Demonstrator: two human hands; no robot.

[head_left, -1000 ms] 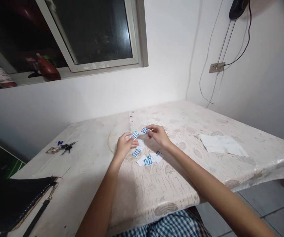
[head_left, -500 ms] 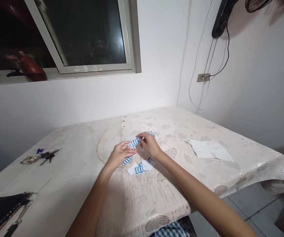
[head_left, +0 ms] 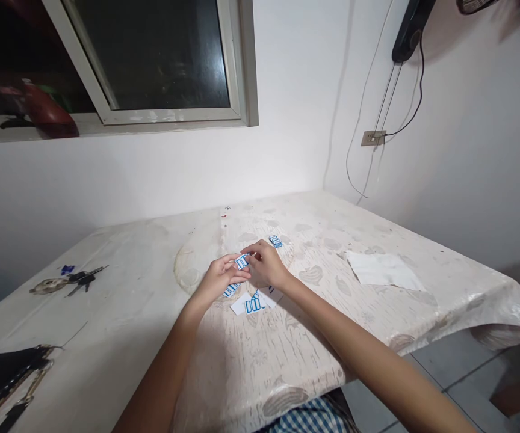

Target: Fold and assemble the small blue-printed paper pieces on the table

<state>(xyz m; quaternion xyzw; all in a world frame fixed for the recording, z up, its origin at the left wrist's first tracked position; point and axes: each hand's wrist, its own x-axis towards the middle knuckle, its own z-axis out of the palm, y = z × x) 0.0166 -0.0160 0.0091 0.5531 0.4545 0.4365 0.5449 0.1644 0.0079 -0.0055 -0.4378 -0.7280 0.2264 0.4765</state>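
Observation:
Between my two hands is a small white paper strip (head_left: 242, 261) with blue printed or drawn boxes. My left hand (head_left: 221, 275) grips its left end with thumb and fingers closed. On the strip's right end, the fingers of my right hand (head_left: 265, 264) are pinched and cover part of it. Just below my hands, several similar paper pieces (head_left: 254, 302) lie overlapping on the table, some showing blue marks and some plain white. Another blue-marked strip (head_left: 232, 289) lies under my left hand. Beyond my right hand rests a further blue-marked piece (head_left: 275, 241).
A patterned plastic tablecloth (head_left: 260, 361) covers the table, which meets the wall. A white cloth or tissue (head_left: 384, 270) lies to the right. Keys (head_left: 83, 280) and a small blue scrap (head_left: 67, 270) are at left. A black case (head_left: 7, 379) sits at the lower left.
The right hand has moved slightly left along the strip, so less of the strip shows between the hands. The view has shifted a little. The far piece is more exposed now.

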